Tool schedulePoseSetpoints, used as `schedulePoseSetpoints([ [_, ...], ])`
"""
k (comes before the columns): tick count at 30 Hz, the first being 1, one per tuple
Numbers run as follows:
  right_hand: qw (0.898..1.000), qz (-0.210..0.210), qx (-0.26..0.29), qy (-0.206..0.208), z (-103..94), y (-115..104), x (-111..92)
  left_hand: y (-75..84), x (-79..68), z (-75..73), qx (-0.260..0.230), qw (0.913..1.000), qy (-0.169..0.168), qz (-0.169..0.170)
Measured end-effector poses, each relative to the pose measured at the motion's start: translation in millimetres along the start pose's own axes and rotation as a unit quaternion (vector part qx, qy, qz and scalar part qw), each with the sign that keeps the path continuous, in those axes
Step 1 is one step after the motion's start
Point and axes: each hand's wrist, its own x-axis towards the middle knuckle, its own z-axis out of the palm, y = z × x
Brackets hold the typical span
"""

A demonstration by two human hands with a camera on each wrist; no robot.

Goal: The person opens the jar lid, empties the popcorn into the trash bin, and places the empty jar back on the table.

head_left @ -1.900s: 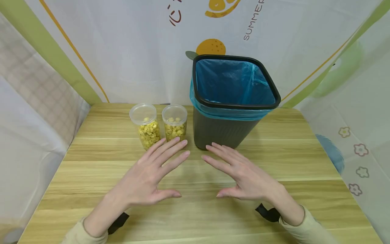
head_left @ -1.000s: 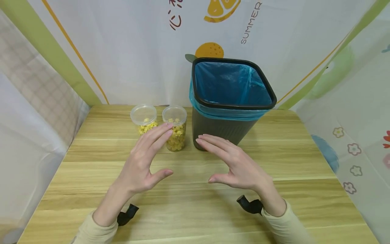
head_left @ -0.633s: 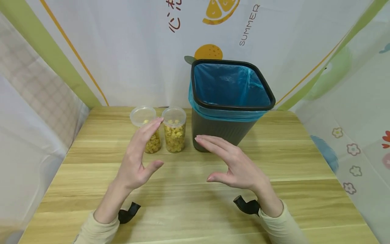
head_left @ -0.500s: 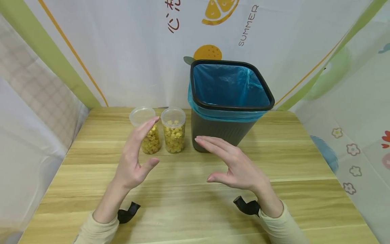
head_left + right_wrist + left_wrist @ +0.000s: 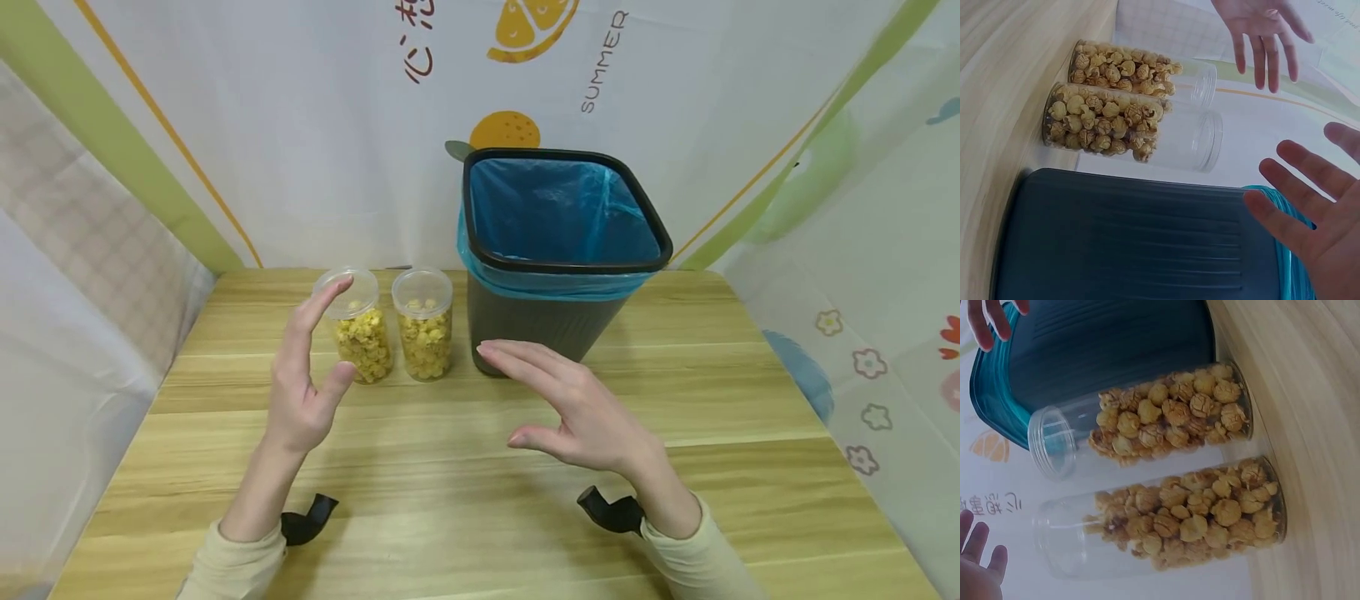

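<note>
Two clear plastic jars of yellow popcorn stand upright side by side on the table: a left jar (image 5: 363,337) and a right jar (image 5: 425,333). My left hand (image 5: 300,392) hovers in front of the left jar, its fingers and thumb spread apart and nothing between them. In the head view its fingertip overlaps that jar's rim; the left wrist view shows the hand (image 5: 979,569) apart from it. My right hand (image 5: 581,412), fingers extended and thumb apart, is raised in front of a dark trash bin (image 5: 540,325) and holds nothing.
A blue bag (image 5: 555,283) lines the bin, which stands at the back, right of the jars. The wooden table (image 5: 450,517) ends at a white printed curtain (image 5: 315,125) behind. Black bands (image 5: 309,521) sit at both wrists.
My left hand has moved left, from in front of both jars to the left one, uncovering the right jar. My right hand has shifted slightly left and up, then stayed nearly still. The jars have stayed put.
</note>
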Motion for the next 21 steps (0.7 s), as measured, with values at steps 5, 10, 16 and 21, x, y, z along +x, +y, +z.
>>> schedulePoseSetpoints([
  [5,1.000,-0.007,-0.008,0.008,-1.4,0,-1,-5.8,1.4,-4.1,0.001,0.9997,0.018,-0.014],
  [10,1.000,-0.005,-0.013,0.004,-3.0,0,-2,-11.0,0.9,-6.5,0.008,0.9993,0.028,-0.024],
  [16,1.000,-0.001,-0.018,0.005,-3.5,0,-2,-20.4,-1.8,-11.1,0.029,0.9977,0.024,-0.057],
  [21,1.000,-0.001,-0.019,0.002,-4.1,1,-2,-29.9,-7.0,-17.7,0.038,0.9926,0.010,-0.115],
])
